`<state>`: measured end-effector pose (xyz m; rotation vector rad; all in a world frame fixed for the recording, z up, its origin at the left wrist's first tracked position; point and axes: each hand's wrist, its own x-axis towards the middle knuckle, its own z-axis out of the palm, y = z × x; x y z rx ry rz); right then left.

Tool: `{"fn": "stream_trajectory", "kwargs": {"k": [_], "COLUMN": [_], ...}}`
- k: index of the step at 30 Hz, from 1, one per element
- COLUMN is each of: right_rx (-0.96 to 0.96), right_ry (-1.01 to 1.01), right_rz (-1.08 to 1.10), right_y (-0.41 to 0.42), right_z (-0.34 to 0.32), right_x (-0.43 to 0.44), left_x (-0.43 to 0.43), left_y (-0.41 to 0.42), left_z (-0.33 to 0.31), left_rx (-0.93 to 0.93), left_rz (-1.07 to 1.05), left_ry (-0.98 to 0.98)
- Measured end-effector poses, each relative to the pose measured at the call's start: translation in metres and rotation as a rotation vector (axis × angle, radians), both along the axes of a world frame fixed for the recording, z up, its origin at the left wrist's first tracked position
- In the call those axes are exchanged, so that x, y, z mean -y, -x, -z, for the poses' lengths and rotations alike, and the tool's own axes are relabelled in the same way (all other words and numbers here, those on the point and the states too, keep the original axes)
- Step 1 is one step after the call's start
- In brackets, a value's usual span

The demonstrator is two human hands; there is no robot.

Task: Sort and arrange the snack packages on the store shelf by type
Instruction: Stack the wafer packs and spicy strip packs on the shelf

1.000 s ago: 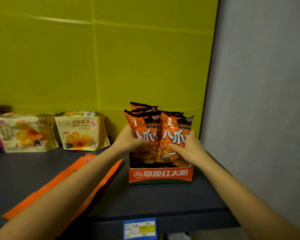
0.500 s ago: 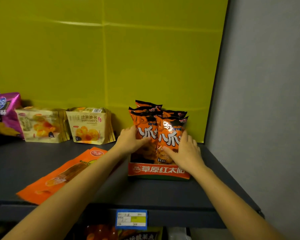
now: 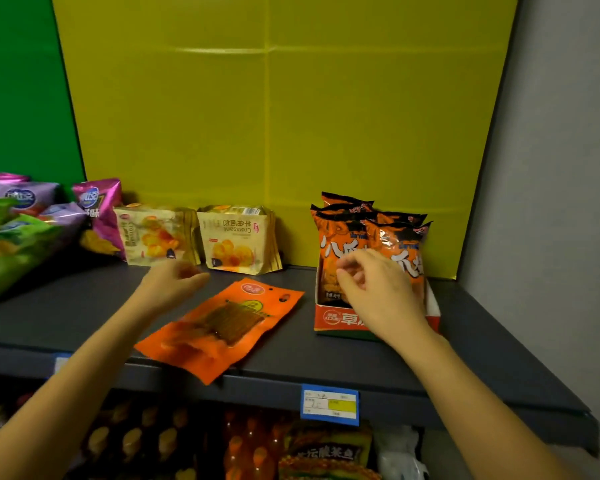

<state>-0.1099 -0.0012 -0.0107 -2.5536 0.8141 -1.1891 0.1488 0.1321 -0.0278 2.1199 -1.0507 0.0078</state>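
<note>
Dark grey shelf [image 3: 326,362] backed by a yellow-green panel [image 3: 274,116], green panel [image 3: 21,81] at the back left corner, grey wall [image 3: 561,168] along the right edge. Purple and green chip bags [image 3: 21,237] heaped untidily toward the left end, probably not yet sorted. Two upright stacks of croissant packs [image 3: 238,239] at the back edge near the middle, apparently grouped already. Orange snack bags [image 3: 350,237] standing in a red display box [image 3: 336,318] near the back right corner, seemingly done. Flat orange packet [image 3: 222,323] lying loose at the front edge, one corner overhanging it, likely next to be placed. Left hand [image 3: 174,282] above the shelf, just beyond that packet, loosely open, holding nothing. Right hand [image 3: 378,289] in front of the boxed bags, fingers spread and slightly curled, gripping nothing. Blue price label [image 3: 329,405] on the front lip; more goods dim on the shelf below.
</note>
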Motion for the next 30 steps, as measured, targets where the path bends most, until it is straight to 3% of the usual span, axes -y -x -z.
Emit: {"fn": "stream_trajectory", "kwargs": {"k": [5,8,11,17,30], "right_rx": [-0.233,-0.392,-0.427,-0.35,-0.208], "right_ry": [-0.103,-0.236,-0.327,-0.387,-0.399], "right_rz": [-0.035,0.064,0.155,0.267,0.344], "right_y": [-0.044,-0.072,-0.091,-0.098,-0.093], "right_z": [0.017,0.033,0.051,0.062,0.065], "right_x": [-0.039,-0.047,-0.046,-0.045,-0.044], "left_x": [-0.026,-0.031,-0.032,-0.034,-0.013], "left_y": [-0.027,-0.031,-0.033,-0.042,-0.024], "left_z": [0.023,0.033,0.041,0.047,0.032], "left_rx": [-0.089,-0.087,-0.08,-0.084,-0.086], "left_rz": [-0.004,0.062,0.123,0.174,0.233], "left_ry": [-0.185,-0.211,-0.219,-0.182,-0.418]}}
